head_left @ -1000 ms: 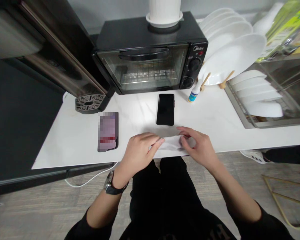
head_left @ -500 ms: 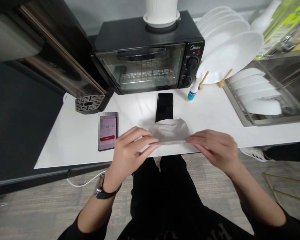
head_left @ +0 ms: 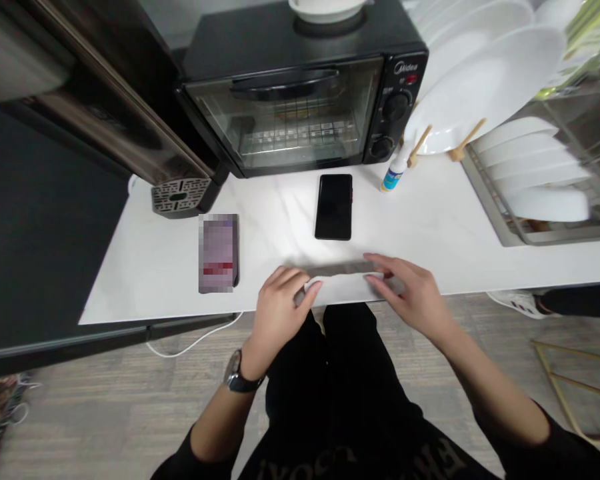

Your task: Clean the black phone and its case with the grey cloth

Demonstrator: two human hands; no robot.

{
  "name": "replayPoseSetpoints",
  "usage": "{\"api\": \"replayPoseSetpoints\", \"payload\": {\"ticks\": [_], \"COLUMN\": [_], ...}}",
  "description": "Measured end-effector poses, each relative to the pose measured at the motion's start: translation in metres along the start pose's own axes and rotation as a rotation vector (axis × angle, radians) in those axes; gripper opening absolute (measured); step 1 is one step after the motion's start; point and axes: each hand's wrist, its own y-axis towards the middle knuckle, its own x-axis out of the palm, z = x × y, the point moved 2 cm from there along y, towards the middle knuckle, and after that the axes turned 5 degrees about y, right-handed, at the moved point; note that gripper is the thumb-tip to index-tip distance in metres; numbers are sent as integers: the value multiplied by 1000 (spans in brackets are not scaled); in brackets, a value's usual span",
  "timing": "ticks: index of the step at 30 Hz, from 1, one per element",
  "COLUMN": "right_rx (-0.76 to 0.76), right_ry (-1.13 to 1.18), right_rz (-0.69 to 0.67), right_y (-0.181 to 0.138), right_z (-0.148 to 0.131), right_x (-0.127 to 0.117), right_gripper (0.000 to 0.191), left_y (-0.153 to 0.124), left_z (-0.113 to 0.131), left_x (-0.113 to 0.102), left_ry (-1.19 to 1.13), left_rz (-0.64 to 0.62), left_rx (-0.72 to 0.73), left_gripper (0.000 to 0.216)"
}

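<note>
A thin light-grey cloth with a finely jagged edge is stretched as a folded strip at the counter's front edge. My left hand has its left end between thumb and curled fingers. At the right end, my right hand holds it, thumb in front and fingers behind. Just beyond the cloth a black phone lies screen up on the white counter. Left of my left hand lies another phone, its screen blurred out.
A black toaster oven stands at the back. Right of it are a small white bottle, large white plates in a wooden rack and a dish basket. A drink dispenser stands at the left. Someone's shoe shows beyond the counter.
The cloth's raised far part has come down, and it is now a narrower strip. Both hands have come slightly closer together, and the black phone is fully uncovered. The view has shifted.
</note>
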Motion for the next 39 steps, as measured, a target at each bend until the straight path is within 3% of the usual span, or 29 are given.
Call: {"api": "replayPoseSetpoints", "payload": {"ticks": [7,11,13,15,17,19,22,29,35,39], "right_rx": [135,67,-60,-227,-324,-310,-248,-200,-76,-34], "right_ry": [-84,-182,-207,-215,-252,-325,-369,-296,-189,-135], "right_rz": [-9,104,120,8,-142,-226,-223,-176,4,65], "right_y": [14,11,3,-9,-22,-31,-37,-30,-20,-14], "right_z": [19,11,5,0,0,3,5,3,17,14], "right_x": [15,12,10,10,11,11,8,2,2,1], "right_gripper": [37,34,33,40,53,66,75,38,11,6], "left_y": [14,8,1,-8,-16,-19,-16,-8,-8,-7], "left_z": [-13,-10,-6,-3,-4,-9,-14,-22,-27,-26], "left_x": [12,6,2,2,2,2,-1,-7,-7,-7], "left_ry": [170,117,114,168,259,331,360,339,310,290], "left_rz": [-37,43,17,-122,-266,-340,-371,-407,-409,-406], "left_rx": [-41,-82,62,295,438,467,505,602,603,597], "left_gripper": [27,31,42,53,64,70,74,68,66,67]}}
